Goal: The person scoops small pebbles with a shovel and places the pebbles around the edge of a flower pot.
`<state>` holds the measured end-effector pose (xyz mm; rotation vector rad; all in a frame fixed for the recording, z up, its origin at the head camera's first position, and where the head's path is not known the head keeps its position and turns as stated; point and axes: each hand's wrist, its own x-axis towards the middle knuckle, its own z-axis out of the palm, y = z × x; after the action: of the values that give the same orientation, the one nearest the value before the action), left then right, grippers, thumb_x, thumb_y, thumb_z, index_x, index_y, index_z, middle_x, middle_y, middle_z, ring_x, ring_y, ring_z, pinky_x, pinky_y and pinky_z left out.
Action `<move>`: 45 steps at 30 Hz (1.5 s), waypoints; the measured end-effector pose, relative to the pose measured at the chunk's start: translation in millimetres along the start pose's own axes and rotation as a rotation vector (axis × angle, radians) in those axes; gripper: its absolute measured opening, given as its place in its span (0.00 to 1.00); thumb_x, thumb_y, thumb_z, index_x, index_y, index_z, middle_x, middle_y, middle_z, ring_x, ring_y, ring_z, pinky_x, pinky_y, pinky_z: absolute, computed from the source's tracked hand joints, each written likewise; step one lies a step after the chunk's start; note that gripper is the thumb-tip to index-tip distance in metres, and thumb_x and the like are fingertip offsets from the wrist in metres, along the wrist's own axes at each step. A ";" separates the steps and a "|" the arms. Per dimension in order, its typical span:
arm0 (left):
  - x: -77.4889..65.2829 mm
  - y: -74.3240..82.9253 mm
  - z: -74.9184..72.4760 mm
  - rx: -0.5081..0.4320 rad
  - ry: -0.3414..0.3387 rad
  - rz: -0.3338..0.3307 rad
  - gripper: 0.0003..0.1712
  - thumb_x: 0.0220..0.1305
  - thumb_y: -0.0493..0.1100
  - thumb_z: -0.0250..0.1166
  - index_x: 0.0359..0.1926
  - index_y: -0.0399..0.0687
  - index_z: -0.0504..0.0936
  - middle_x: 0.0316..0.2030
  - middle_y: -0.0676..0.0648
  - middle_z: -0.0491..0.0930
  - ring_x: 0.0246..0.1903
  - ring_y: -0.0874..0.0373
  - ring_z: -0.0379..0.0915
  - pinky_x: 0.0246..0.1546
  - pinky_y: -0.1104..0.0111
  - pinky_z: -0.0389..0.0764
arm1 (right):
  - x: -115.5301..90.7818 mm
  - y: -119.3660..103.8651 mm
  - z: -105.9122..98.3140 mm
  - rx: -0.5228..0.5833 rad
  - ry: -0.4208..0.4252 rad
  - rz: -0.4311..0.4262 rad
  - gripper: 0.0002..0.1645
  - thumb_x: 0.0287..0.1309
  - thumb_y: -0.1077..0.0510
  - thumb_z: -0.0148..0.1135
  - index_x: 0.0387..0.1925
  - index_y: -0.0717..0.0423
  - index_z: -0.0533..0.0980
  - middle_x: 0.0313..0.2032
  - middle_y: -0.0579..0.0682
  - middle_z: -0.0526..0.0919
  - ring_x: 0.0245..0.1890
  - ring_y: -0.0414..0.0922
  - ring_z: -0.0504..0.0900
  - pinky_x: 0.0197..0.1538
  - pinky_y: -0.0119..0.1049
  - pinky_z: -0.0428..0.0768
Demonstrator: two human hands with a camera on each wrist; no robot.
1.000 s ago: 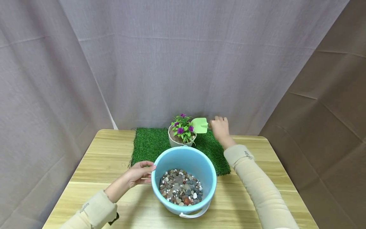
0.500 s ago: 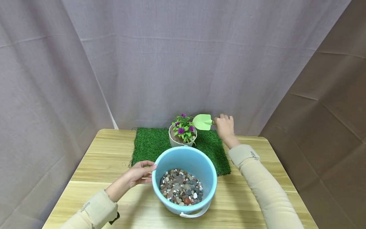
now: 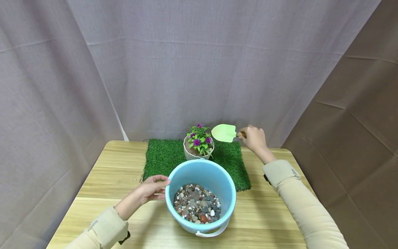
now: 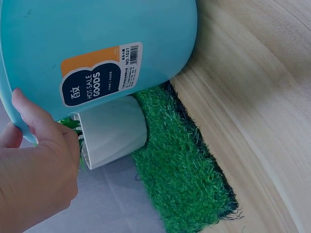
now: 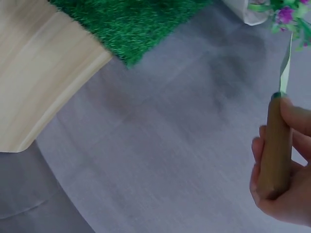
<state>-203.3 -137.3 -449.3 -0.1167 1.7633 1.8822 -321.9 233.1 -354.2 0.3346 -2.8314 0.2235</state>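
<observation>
My right hand (image 3: 253,138) grips the wooden handle (image 5: 276,150) of a small light-green trowel (image 3: 224,133), held up beside a potted plant. Its blade points left toward the purple flowers, and no stones show on it. With thumb and fingers my left hand (image 3: 153,188) pinches the left rim of a light-blue bucket (image 3: 231,193); the left wrist view shows the thumb over that rim. Inside the bucket lie many mixed pebbles (image 3: 199,205). The white pot (image 3: 199,157) stands just behind the bucket, bearing a leafy plant (image 3: 200,138) with purple blooms and brown filling.
A green artificial grass mat (image 3: 164,155) lies under the pot at the back of the wooden table (image 3: 109,173). The bucket's white handle (image 3: 212,233) hangs at the front. Grey curtains (image 3: 199,69) rise behind the table, and a brown one (image 3: 351,138) stands at the right.
My right hand has moved to the right with the trowel, drawing the blade away from the flowers and showing more of the handle. The left hand and bucket stay nearly still.
</observation>
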 end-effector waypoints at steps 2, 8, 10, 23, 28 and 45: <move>-0.1 0.4 0.6 0.003 0.003 0.000 0.21 0.65 0.42 0.60 0.53 0.34 0.69 0.25 0.53 0.79 0.23 0.67 0.77 0.32 0.73 0.87 | -3.8 -0.1 -5.1 0.030 -0.029 -0.017 0.16 0.54 0.58 0.66 0.43 0.62 0.81 0.40 0.61 0.84 0.39 0.57 0.81 0.43 0.54 0.78; -0.4 1.9 1.6 0.014 0.009 -0.001 0.21 0.65 0.41 0.60 0.54 0.33 0.69 0.25 0.53 0.79 0.23 0.67 0.77 0.31 0.73 0.87 | -14.6 -4.5 -15.0 0.086 -0.123 -0.084 0.16 0.56 0.56 0.65 0.45 0.61 0.81 0.42 0.60 0.85 0.40 0.56 0.83 0.42 0.54 0.82; -0.2 2.4 1.8 0.017 0.009 -0.001 0.21 0.65 0.41 0.60 0.54 0.33 0.69 0.25 0.53 0.79 0.23 0.67 0.77 0.32 0.73 0.87 | -17.7 -7.2 -17.4 0.107 -0.139 -0.113 0.15 0.55 0.57 0.66 0.43 0.60 0.82 0.40 0.59 0.85 0.37 0.55 0.83 0.41 0.53 0.83; -0.6 2.3 1.1 0.005 0.001 0.002 0.21 0.65 0.41 0.60 0.53 0.33 0.69 0.24 0.54 0.79 0.23 0.67 0.77 0.32 0.73 0.88 | -38.7 -38.0 -23.1 0.080 -0.199 -0.337 0.11 0.50 0.57 0.69 0.37 0.56 0.84 0.32 0.50 0.85 0.31 0.45 0.80 0.35 0.43 0.82; -0.8 2.3 1.0 -0.001 -0.007 0.003 0.20 0.64 0.41 0.60 0.53 0.34 0.69 0.24 0.54 0.79 0.23 0.67 0.77 0.33 0.73 0.88 | -48.3 -50.5 -18.5 0.052 -0.191 -0.419 0.09 0.46 0.59 0.71 0.34 0.52 0.84 0.27 0.44 0.82 0.26 0.38 0.71 0.28 0.32 0.69; -1.3 1.8 0.2 -0.003 -0.023 0.001 0.19 0.66 0.40 0.58 0.53 0.33 0.69 0.25 0.53 0.79 0.24 0.67 0.77 0.33 0.73 0.87 | -89.8 -94.6 15.1 -0.106 -0.203 -0.672 0.23 0.38 0.70 0.65 0.09 0.46 0.63 0.15 0.40 0.60 0.19 0.37 0.50 0.27 0.26 0.43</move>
<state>-202.9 -137.5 -447.0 -0.0955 1.7454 1.8802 -218.3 157.9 -383.6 1.3013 -2.7116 -0.1085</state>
